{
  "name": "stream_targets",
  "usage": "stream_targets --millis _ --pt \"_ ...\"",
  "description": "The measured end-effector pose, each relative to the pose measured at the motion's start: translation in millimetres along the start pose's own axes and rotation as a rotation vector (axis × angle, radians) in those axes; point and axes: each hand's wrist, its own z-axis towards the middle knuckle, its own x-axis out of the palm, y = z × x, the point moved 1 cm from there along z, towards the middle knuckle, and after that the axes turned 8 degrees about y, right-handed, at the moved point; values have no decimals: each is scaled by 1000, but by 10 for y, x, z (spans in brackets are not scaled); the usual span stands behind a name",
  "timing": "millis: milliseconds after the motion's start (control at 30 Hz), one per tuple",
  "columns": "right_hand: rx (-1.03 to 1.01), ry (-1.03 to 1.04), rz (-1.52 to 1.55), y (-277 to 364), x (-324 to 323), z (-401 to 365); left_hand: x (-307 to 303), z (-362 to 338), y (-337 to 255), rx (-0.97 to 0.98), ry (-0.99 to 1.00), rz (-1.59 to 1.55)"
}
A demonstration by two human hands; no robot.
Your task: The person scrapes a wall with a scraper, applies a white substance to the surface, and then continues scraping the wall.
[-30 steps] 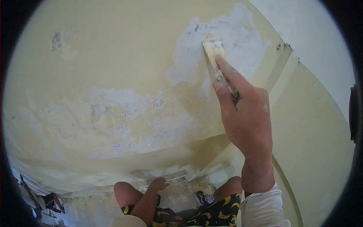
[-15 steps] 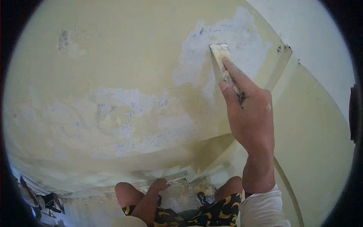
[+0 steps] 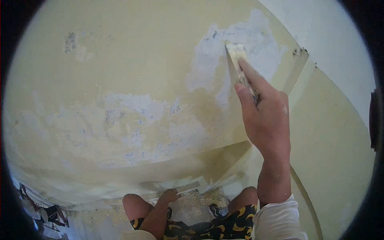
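My right hand (image 3: 269,116) grips a putty knife (image 3: 237,52), its index finger stretched along the pale, smeared blade. The blade's edge rests against the yellowish wall (image 3: 144,52), over a whitish bare patch (image 3: 256,38). Low in the view, my left hand (image 3: 171,195) is closed near my knee. From it a flat, light-coloured strip (image 3: 189,187) sticks out to the right; whether this is a tool's blade I cannot make out.
Another whitish, flaking patch (image 3: 136,104) spreads across the wall's lower left. A ledge (image 3: 298,74) and a white surface (image 3: 332,40) lie to the right. The floor (image 3: 192,206) below is speckled with debris. Dark-framed furniture (image 3: 54,214) stands at the lower left.
The putty knife has shifted slightly right and its blade has turned a little more edge-on. My left hand stays almost where it was.
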Motion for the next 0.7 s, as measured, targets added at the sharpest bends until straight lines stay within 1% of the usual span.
stream_targets --millis 67,100,167,300,367,400,467,500,567,600,667,700 --pt "-39 -57 31 50 -9 73 -13 -19 -12 23 -87 -49" --pt "-38 -56 32 59 -20 43 6 -16 7 22 -86 -49" --pt "20 38 10 40 -36 -28 14 24 17 36 2 -4" --pt "-16 0 0 26 -23 31 16 112 20 -13 69 -16" --pt "-77 -30 -12 24 1 29 0 45 -19 75 -78 51" --pt "-79 -29 -9 30 -10 31 -18 37 -32 72 -80 49" --pt "-18 49 35 45 -53 16 -10 29 -65 10 46 80" --pt "-14 49 35 35 -40 29 16 52 -32 10 49 82" --pt "-89 -30 20 45 -16 85 9 50 -16 24 0 53" --pt "-92 -32 24 46 -16 63 1 29 9 21 -5 53" --pt "-55 41 -13 28 -4 -17 -129 -201 -120 137 51 98" --pt "-53 40 -11 26 26 -3 -96 -144 -60 135 51 99"
